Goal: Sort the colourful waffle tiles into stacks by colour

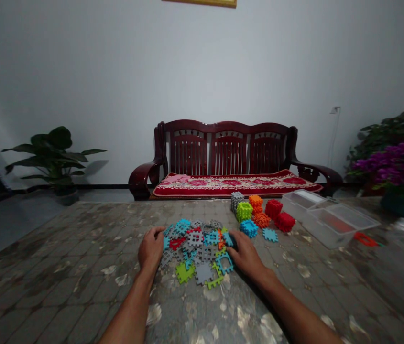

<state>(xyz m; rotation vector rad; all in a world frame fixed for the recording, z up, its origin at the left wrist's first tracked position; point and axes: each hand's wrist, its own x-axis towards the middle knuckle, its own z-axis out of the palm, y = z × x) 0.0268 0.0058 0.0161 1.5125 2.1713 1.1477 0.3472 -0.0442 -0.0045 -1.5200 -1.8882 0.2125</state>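
Observation:
A loose pile of flat interlocking plastic tiles [207, 252] in grey, blue, red, green and orange lies on the table in front of me. My left hand [150, 249] rests at the pile's left edge, fingers bent inward beside a blue tile [166, 243]. On the opposite side, my right hand [245, 252] has thumb and forefinger apart, its fingertips against another blue tile [227, 238]. Nearest me lie a solid green tile [185, 273], a solid grey tile [203, 273] and a blue frame tile [224, 263].
Behind the right hand stand cubes built from tiles: grey, green [244, 211], orange [261, 220], blue [249, 228] and red [284, 222]. A single blue tile [270, 235] lies nearby. Further right are a clear plastic box [325, 234] and purple flowers [398, 165]. A wooden bench [228, 126] stands beyond the table.

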